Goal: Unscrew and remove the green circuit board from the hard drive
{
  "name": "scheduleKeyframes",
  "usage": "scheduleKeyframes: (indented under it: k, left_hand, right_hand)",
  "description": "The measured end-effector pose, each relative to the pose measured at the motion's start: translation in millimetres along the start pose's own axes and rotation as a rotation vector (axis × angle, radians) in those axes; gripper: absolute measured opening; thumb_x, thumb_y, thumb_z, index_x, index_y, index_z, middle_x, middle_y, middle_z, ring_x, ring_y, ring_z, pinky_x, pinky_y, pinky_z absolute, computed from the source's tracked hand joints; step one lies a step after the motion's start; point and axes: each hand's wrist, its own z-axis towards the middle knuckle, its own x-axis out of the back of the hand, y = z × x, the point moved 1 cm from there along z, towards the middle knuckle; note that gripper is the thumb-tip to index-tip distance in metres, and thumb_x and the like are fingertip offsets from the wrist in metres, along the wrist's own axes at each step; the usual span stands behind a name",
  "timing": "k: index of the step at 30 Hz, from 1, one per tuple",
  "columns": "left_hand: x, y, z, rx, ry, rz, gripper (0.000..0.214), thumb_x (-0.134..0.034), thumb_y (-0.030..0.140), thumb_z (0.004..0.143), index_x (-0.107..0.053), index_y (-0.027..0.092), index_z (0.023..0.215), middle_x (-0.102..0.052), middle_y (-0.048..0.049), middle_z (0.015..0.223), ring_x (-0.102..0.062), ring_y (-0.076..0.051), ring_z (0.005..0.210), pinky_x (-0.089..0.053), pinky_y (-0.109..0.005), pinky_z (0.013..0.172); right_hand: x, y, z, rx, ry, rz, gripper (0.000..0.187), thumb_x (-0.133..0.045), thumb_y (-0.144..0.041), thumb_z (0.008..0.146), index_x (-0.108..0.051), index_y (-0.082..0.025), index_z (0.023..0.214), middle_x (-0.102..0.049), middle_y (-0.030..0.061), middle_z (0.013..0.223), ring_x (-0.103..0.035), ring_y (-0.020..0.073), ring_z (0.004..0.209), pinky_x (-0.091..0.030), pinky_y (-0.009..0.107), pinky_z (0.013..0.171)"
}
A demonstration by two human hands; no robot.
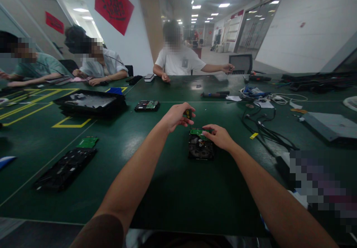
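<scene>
Dark-and-yellow tool handle [189, 114] is mostly covered by the left hand [178, 117]; its tip can't be made out. Right end of the green board [196, 132] is covered by the right hand [219, 135]; whether the hard drive [200, 152] is gripped or just touched can't be told. Both forearms are cut by the bottom edge. Lower-right corner is masked by pixelation, as are the co-workers' heads. Blue-and-white item [6, 161] is cut by the left edge, round white object [350, 103] by the right. Fine script on the red poster [113, 6] can't be read.
</scene>
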Motion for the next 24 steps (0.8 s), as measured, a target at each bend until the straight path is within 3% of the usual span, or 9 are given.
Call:
scheduleKeyframes:
  k: [5, 12, 17, 24]
  left_hand:
    - [-3.1, -2.4, 1.6, 0.036, -0.039, -0.094, 0.026, -0.055, 0.039, 0.089, -0.061, 0.015, 0.097, -0.073, -0.0158, 0.104, -0.072, -0.019, 0.067, -0.051, -0.029, 0.056]
    - [-1.9, -6.1, 4.3, -0.013, -0.009, -0.028, 0.032, -0.054, 0.042, 0.089, -0.067, 0.013, 0.093, -0.07, -0.0124, 0.102, -0.065, -0.013, 0.057, -0.044, -0.025, 0.049]
    - [-5.2, -5.5, 2.6, 0.025, -0.03, -0.059, 0.028, -0.055, 0.043, 0.087, -0.061, 0.016, 0.095, -0.073, -0.0134, 0.098, -0.067, -0.017, 0.058, -0.045, -0.026, 0.049]
    - [-2.4, -6.7, 4.5, -0.024, 0.084, -0.057, 0.028, -0.053, 0.041, 0.086, -0.063, 0.016, 0.091, -0.073, -0.0113, 0.097, -0.067, -0.016, 0.059, -0.048, -0.026, 0.052]
  right_hand:
    - [0.3, -0.2, 0.0, -0.005, -0.009, 0.004, 0.04, -0.065, -0.047, 0.091, -0.072, -0.022, 0.121, -0.069, 0.004, 0.086, -0.052, 0.0142, 0.063, -0.04, 0.029, 0.061]
    - [-0.1, 1.7, 0.8, 0.007, 0.003, -0.033, 0.041, -0.064, -0.049, 0.092, -0.073, -0.021, 0.121, -0.069, 0.0037, 0.087, -0.053, 0.0145, 0.065, -0.04, 0.029, 0.062]
    - [0.0, 1.1, 1.0, 0.022, 0.015, -0.03, 0.039, -0.065, -0.047, 0.091, -0.074, -0.022, 0.119, -0.071, 0.0045, 0.093, -0.055, 0.0149, 0.068, -0.042, 0.029, 0.065]
    - [-0.9, 4.2, 1.3, 0.019, 0.012, -0.009, 0.038, -0.066, -0.047, 0.091, -0.073, -0.023, 0.12, -0.071, 0.0047, 0.096, -0.055, 0.0141, 0.068, -0.042, 0.029, 0.064]
